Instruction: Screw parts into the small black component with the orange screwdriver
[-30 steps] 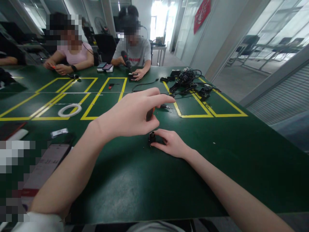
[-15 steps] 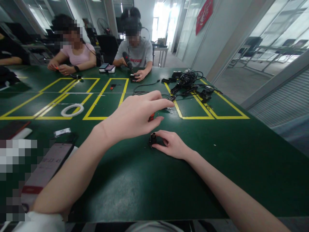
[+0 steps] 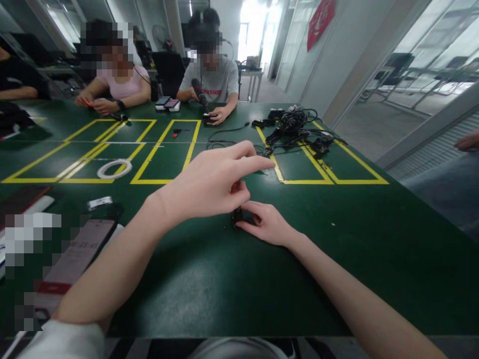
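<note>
My right hand (image 3: 267, 224) rests on the green table, with thumb and forefinger closed on a small black part (image 3: 237, 216) that stands there. Just above it is my left hand (image 3: 215, 177), forefinger stretched out and thumb bent inward. A small orange-red object (image 3: 235, 187) shows between the thumb and curled fingers of the left hand. Most of that object is hidden, so its kind is unclear. The left thumb is over the top of the black part; whether they touch, I cannot tell.
Tangled black cables (image 3: 294, 124) lie at the back right. A white ring (image 3: 114, 169) sits on the left amid yellow tape outlines. Nearer stands a phone (image 3: 80, 244). Two people work across the table, one with a power screwdriver (image 3: 200, 94). Another person's hand (image 3: 467, 142) shows at right.
My left thumb has bent in against the orange-red object, which has come down slightly with the hand. My right hand stays put. A person has come into view at the right edge.
</note>
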Demonstrator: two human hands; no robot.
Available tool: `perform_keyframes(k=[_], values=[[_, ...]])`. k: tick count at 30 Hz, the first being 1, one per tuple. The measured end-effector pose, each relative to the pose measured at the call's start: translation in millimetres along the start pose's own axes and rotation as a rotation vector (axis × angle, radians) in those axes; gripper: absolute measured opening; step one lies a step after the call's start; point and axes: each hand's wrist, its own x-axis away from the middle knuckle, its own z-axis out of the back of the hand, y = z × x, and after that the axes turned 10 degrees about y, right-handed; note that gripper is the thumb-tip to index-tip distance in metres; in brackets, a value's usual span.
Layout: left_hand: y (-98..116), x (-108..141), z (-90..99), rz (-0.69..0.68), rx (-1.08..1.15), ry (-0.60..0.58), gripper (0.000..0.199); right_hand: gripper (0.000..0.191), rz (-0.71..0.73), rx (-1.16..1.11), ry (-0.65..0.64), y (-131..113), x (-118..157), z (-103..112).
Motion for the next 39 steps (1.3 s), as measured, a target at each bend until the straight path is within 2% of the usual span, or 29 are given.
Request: perform_keyframes(k=[4,9,16,19,27,34,39], values=[[1.9,-0.1,-1.6,0.031,-0.033,0.025,0.049,0.024,-0.003,0.015,-0.001,0.7,0.2,0.0],[1.5,-0.6,-1.0,-0.013,0.010,-0.003,0.048,0.024,-0.013,0.013,-0.018,0.3,0.0,1.5],[-0.4,-0.4,-0.6,0.002,0.001,0.002,0.040,0.024,-0.019,0.020,-0.017,-1.3,-0.2,2.0],[-0.8,-0.6,-0.5,-0.022,0.015,-0.004,0.043,0.023,-0.035,0.020,-0.016,-1.7,0.0,2.0],[1.8,0.9,-3.1,0.016,-0.017,0.013,0.039,0.023,-0.048,0.024,-0.008,-0.5,1.1,1.5],[5.0,0.3,-2.4,0.014,0.069,-0.003,0.042,0.026,-0.060,0.041,-0.040,0.1,1.4,2.9],[7.6,0.5,0.8,0.029,0.090,-0.023,0.046,0.020,-0.055,0.047,-0.009,0.2,2.7,2.7]])
